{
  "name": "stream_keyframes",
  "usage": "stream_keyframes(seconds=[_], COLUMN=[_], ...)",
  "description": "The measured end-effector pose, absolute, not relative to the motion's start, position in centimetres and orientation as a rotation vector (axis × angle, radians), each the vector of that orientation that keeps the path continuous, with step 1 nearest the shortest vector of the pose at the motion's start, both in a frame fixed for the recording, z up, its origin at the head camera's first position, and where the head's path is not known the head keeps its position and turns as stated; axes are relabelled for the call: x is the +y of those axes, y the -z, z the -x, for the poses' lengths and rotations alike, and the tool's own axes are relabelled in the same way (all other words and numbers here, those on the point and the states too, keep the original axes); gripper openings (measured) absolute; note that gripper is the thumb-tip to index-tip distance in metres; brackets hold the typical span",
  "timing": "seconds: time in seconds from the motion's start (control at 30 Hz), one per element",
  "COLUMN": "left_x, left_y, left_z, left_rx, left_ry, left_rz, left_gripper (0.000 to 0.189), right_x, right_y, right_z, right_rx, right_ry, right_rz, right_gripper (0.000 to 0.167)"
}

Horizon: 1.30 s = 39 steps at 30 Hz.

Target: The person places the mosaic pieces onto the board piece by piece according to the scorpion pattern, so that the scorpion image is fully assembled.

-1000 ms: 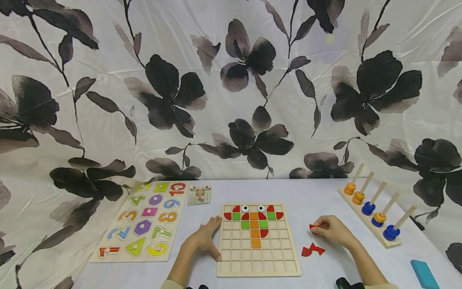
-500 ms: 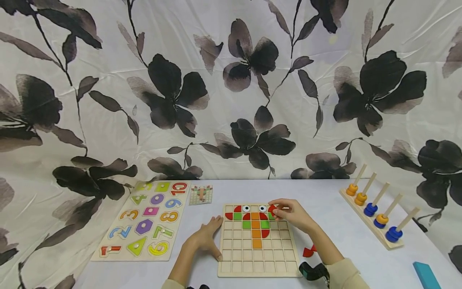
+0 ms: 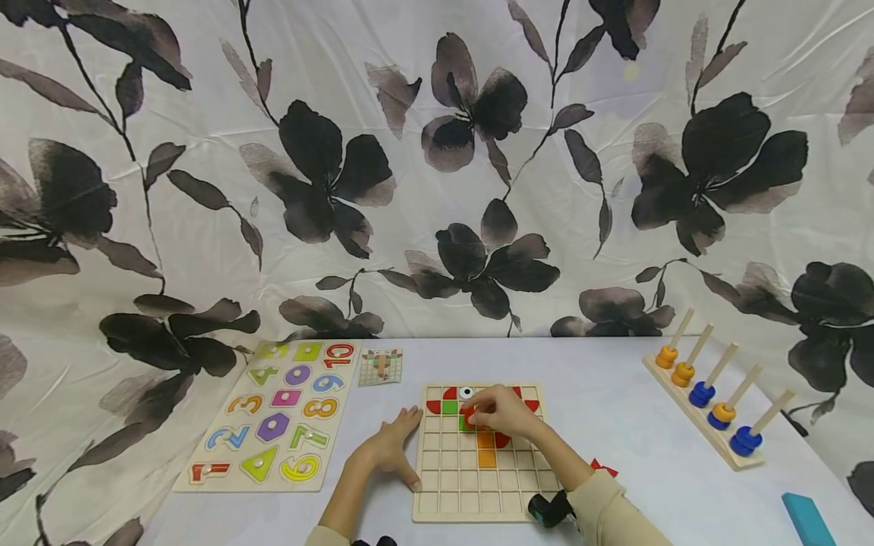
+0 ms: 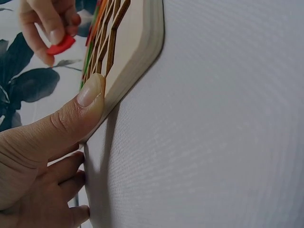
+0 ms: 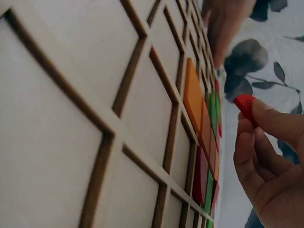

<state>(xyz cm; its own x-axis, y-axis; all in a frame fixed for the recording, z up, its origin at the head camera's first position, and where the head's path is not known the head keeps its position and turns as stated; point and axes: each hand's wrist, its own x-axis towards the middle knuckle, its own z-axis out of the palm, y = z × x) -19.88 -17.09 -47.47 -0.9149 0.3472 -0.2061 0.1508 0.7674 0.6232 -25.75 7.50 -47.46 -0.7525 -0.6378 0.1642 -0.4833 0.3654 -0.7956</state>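
Observation:
A square wooden grid board [image 3: 444, 504] lies on the table, with red, green and orange tiles and an eye tile [image 3: 466, 393] in its upper cells. My left hand [image 3: 389, 447] rests along the board's left side, fingers spread, with the thumb [image 4: 90, 95] on its rim in the left wrist view. Over the upper middle cells, my right hand [image 3: 505, 413] pinches a red tile [image 5: 245, 108] between thumb and fingers. That red tile [image 4: 61, 45] is off the board and appears rounded along one edge. The right hand hides some upper tiles.
Red triangle tiles [image 3: 604, 468] lie right of the board, partly behind the right forearm. A number puzzle [image 3: 232, 447] and a small pattern card [image 3: 381, 367] are at the left. A peg stacker [image 3: 710, 409] and a blue block [image 3: 808, 519] stand at the right.
My right hand has carried the red tile from the table at the right, across the board's upper right corner, to above its upper middle. The left hand has stayed in place.

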Motion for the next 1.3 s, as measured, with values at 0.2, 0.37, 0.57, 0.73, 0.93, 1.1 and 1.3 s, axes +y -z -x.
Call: stream_keyframes(seconds=[0.2,0.37,0.57,0.73,0.93,1.1,1.3], left_x=[-17.1,-17.1,-17.1,-17.0,-17.0,-17.1,-17.0], left_y=[47.5,47.5,47.5,47.4,47.5,47.4,47.3], left_z=[19.9,19.9,19.9,20.0,20.0,19.9,20.0], left_rx=[2.656,2.656,2.658,2.655,2.654,2.655,2.645], left_ry=[-0.899,-0.894,-0.887,-0.882,-0.886,-0.885,-0.904], left_rz=[-0.397,-0.406,-0.404,-0.388,-0.404,-0.395,-0.404], left_gripper=[0.112,0.112,0.112,0.113,0.112,0.112,0.113], right_x=[6.2,5.7,5.7,5.3,5.2,5.2,5.4], right_y=[47.8,47.5,47.1,46.6,46.8,47.0,46.8], right_z=[25.4,24.9,24.3,23.6,23.3,23.1,23.3], right_rx=[2.535,2.647,2.659,2.681,2.680,2.669,2.669], right_ry=[1.110,0.923,0.810,0.710,0.657,0.672,0.715], right_rz=[1.077,1.108,1.193,1.202,1.358,1.296,1.247], right_gripper=[0.014,0.016,0.019,0.021,0.017,0.019,0.018])
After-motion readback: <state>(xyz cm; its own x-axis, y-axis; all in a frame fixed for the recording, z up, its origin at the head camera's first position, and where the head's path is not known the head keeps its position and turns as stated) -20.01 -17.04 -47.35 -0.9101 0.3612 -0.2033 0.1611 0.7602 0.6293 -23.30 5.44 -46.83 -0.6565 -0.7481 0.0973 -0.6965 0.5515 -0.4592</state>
